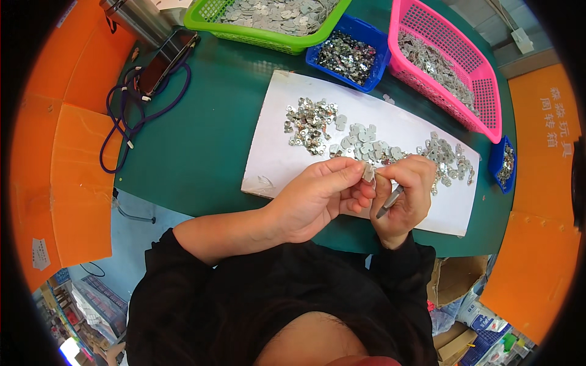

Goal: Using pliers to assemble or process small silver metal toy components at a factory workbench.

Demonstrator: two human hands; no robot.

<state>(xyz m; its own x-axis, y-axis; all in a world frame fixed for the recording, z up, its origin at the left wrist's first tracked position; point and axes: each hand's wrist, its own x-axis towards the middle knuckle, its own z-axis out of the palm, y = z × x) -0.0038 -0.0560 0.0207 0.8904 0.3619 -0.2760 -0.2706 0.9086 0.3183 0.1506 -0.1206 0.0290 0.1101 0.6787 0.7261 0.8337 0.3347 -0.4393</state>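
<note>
While both hands work one small grey piece (368, 173) above the white board (262, 161), I judge that unit unfinished; whether the grey pile (366, 145) is done, I cannot tell. Left hand (314, 198): thumb and finger pinched on the piece, remaining fingers loosely curled. Right hand (406, 198): curled around a pen-like tool (390, 202).

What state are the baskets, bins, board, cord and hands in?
Green basket, full of grey pieces
Pink basket, holding grey pieces
Large blue bin, holding shiny pieces
Small blue bin, likewise
Board, flat, bearing piles
Cord, loosely looped
Left hand, pinching a piece
Right hand, at that piece, holding a tool
</note>
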